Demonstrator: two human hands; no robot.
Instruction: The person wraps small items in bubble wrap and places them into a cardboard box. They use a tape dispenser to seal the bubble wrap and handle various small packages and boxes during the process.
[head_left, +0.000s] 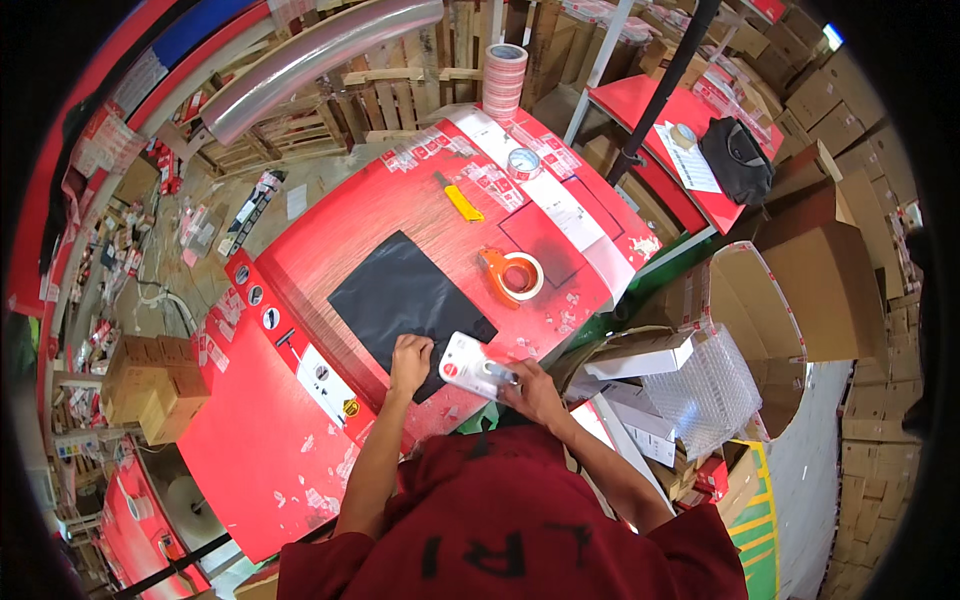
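A black plastic bag (401, 289) lies flat on the red-covered table (315, 247) in front of me. My left hand (411, 366) has its fingers curled on the bag's near edge, gripping it. Held in my right hand (536, 394) is a white package (469, 367) with a dark item on its front and some printing. The package's far end overlaps the near right part of the bag. Part of the package is hidden behind my right fingers.
An orange tape dispenser (514, 276) and a yellow utility knife (463, 202) lie beyond the bag. Farther back are a tape roll (523, 163) and a stack of tape rolls (505, 81). Bubble wrap (705, 390) and an open carton (757, 330) stand at the right.
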